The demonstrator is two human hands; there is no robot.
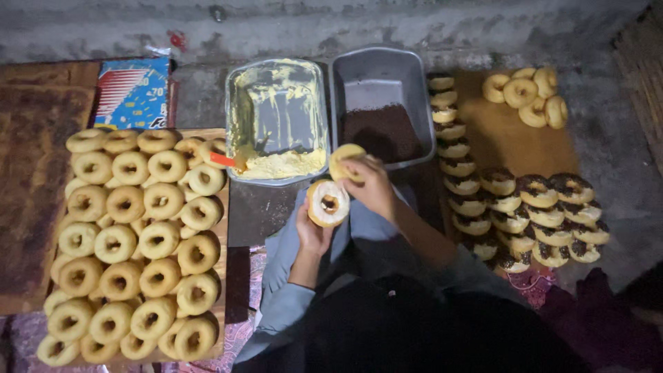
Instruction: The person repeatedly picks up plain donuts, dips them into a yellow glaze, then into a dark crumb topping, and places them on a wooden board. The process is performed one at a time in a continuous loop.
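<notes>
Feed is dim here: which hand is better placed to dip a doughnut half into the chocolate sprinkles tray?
Probably the right hand: it holds a doughnut half at the front edge of the sprinkles tray. The left hand holds the cream-coated half lower down.

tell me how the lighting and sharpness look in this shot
Head view: dim, warm light falls mostly on the plain donuts; the bottom edge and right corners sink into deep shadow, the lower body nearly black; slight glare on the cream tray; mild softness overall, both hands fairly sharp.
</notes>
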